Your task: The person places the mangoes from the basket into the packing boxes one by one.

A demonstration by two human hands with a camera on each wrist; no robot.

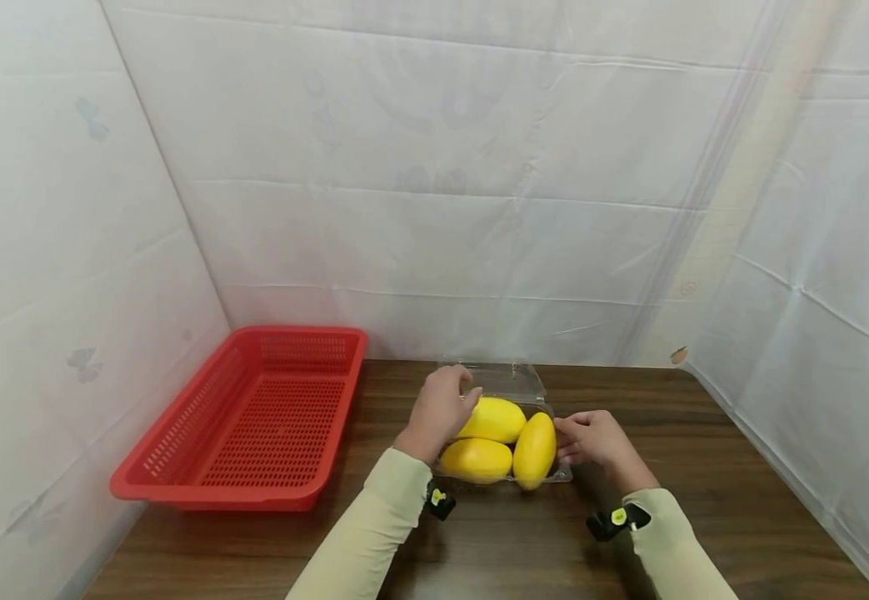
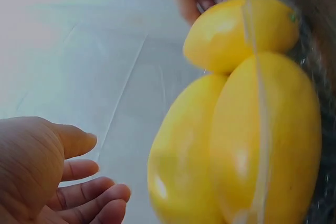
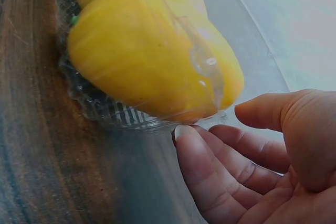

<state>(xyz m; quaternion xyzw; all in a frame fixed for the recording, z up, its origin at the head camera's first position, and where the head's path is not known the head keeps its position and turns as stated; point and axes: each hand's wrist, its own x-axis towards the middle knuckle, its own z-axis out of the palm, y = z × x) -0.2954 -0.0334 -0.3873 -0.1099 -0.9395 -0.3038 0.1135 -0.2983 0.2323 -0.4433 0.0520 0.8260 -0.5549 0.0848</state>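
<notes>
Three yellow mangoes (image 1: 476,461) lie close together in a clear plastic clamshell box (image 1: 504,383), its lid tipped back toward the wall. Two lie lengthwise on the left, and the third mango (image 3: 136,51) stands crosswise at the right end. My left hand (image 1: 437,408) is over the box's left back corner, fingers loosely bent; the left wrist view shows it apart from the fruit with nothing in it. At the box's right end, my right hand (image 1: 595,437) has a fingertip (image 3: 191,148) right at the rim, thumb held away from the fingers.
A red plastic basket (image 1: 239,498) with slotted sides and a mesh floor stands on the left of the dark wooden table (image 1: 509,542). White sheeting (image 1: 434,233) closes in the back and both sides.
</notes>
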